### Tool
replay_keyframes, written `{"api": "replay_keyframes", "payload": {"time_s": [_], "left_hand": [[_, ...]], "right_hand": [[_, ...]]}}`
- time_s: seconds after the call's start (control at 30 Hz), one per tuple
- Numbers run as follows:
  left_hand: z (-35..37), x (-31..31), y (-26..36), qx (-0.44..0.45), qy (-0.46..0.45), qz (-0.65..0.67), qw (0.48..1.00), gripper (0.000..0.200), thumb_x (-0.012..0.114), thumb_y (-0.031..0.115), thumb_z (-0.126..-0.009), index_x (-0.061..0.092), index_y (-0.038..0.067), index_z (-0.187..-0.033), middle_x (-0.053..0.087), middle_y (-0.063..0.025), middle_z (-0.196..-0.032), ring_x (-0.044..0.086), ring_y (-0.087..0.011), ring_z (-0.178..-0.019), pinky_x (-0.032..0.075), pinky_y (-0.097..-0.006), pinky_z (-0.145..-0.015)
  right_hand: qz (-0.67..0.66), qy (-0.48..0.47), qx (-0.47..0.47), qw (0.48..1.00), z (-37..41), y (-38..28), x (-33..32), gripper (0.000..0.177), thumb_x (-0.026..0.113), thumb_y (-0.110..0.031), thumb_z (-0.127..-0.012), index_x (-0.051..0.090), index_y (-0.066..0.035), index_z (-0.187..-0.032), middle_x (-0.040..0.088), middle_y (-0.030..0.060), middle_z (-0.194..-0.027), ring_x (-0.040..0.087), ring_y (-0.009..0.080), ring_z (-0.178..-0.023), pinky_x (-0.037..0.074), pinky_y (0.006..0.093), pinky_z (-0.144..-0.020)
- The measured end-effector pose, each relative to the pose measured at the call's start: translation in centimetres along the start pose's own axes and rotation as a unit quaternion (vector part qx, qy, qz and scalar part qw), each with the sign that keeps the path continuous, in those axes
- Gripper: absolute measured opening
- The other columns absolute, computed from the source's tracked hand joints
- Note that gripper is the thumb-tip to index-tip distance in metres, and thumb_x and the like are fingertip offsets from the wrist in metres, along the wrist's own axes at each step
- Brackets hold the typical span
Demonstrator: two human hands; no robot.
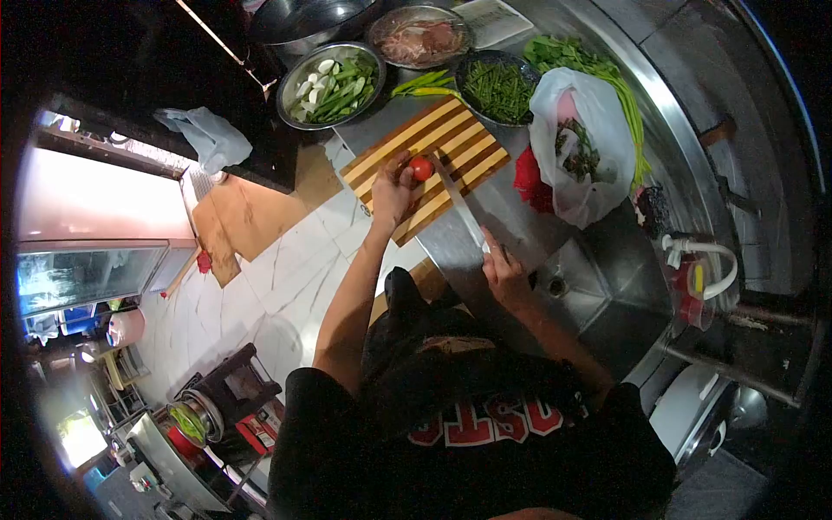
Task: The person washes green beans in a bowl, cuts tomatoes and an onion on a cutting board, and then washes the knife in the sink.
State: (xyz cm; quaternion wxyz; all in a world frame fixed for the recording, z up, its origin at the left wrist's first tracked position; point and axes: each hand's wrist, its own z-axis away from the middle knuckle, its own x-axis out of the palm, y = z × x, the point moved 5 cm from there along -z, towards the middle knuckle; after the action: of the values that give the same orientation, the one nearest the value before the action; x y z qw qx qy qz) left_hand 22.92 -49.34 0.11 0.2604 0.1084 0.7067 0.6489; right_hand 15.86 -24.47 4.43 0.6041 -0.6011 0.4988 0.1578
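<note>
On the striped wooden cutting board (464, 136), my left hand (393, 192) has its fingers curled round a red tomato (422, 168). My right hand (506, 270) grips the handle of a kitchen knife (461, 204), its long blade pointing away from me. The blade's tip end lies just to the right of the tomato, over the board. Most of the knife's handle is hidden in my fingers.
Behind the board stand a steel bowl of cut greens and white pieces (332, 85), long green peppers (429, 85), a bowl of cut green beans (497, 88) and a bowl of meat (420, 39). Right are a white plastic bag (598, 186), a sink (598, 295) and a faucet (724, 269).
</note>
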Motion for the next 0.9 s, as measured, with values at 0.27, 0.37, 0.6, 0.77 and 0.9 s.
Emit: {"api": "replay_keyframes", "payload": {"time_s": [0.27, 0.37, 0.6, 0.77, 0.9], "left_hand": [[0.1, 1.4, 3.9, 0.147, -0.047, -0.301, 0.941, 0.035, 0.064, 0.023, -0.076, 0.055, 0.011, -0.107, 0.056, -0.0148, -0.099, 0.060, -0.0346, -0.078, 0.049, -0.0403, -0.072], [-2.4, 1.3, 0.1, 0.027, -0.102, -0.217, 0.970, 0.034, 0.063, 0.031, -0.078, 0.057, 0.009, -0.103, 0.060, -0.0150, -0.094, 0.061, -0.0324, -0.079, 0.049, -0.0387, -0.071], [-2.2, 0.6, 1.6, 0.038, -0.033, -0.142, 0.989, 0.034, 0.062, 0.034, -0.080, 0.062, 0.006, -0.099, 0.065, -0.0150, -0.084, 0.064, -0.0258, -0.076, 0.048, -0.0346, -0.069], [-2.7, 0.8, -0.1, -0.009, -0.107, -0.153, 0.982, 0.037, 0.063, 0.033, -0.078, 0.062, 0.005, -0.103, 0.064, -0.0174, -0.087, 0.064, -0.0266, -0.081, 0.048, -0.0334, -0.072], [-3.1, 0.7, -1.7, 0.025, -0.089, -0.075, 0.993, 0.035, 0.063, 0.030, -0.080, 0.063, 0.004, -0.102, 0.064, -0.0190, -0.088, 0.063, -0.0286, -0.083, 0.048, -0.0327, -0.072]], "right_hand": [[-0.065, 0.035, 0.012, 0.997, 0.0, 1.1, 0.2, 0.046, 0.044, -0.005, -0.084, 0.038, -0.004, -0.130, 0.057, 0.0232, -0.083, 0.057, 0.0349, -0.068, 0.047, 0.0400, -0.062], [-0.060, 0.069, -0.035, 0.995, -0.3, 0.7, -0.5, 0.048, 0.045, -0.006, -0.084, 0.037, -0.006, -0.131, 0.057, 0.0221, -0.076, 0.056, 0.0337, -0.061, 0.047, 0.0408, -0.057], [-0.034, -0.018, 0.019, 0.999, 0.0, 0.3, 0.4, 0.043, 0.046, -0.002, -0.083, 0.042, 0.001, -0.126, 0.057, 0.0229, -0.097, 0.059, 0.0349, -0.080, 0.047, 0.0377, -0.070], [-0.053, 0.016, -0.021, 0.998, -0.5, 0.0, 0.2, 0.052, 0.045, -0.003, -0.081, 0.036, -0.004, -0.132, 0.056, 0.0239, -0.095, 0.057, 0.0371, -0.077, 0.048, 0.0410, -0.069], [-0.064, 0.074, -0.054, 0.994, -0.9, -0.9, -0.5, 0.045, 0.048, -0.003, -0.082, 0.042, 0.001, -0.126, 0.057, 0.0195, -0.083, 0.057, 0.0318, -0.070, 0.047, 0.0379, -0.064]]}}
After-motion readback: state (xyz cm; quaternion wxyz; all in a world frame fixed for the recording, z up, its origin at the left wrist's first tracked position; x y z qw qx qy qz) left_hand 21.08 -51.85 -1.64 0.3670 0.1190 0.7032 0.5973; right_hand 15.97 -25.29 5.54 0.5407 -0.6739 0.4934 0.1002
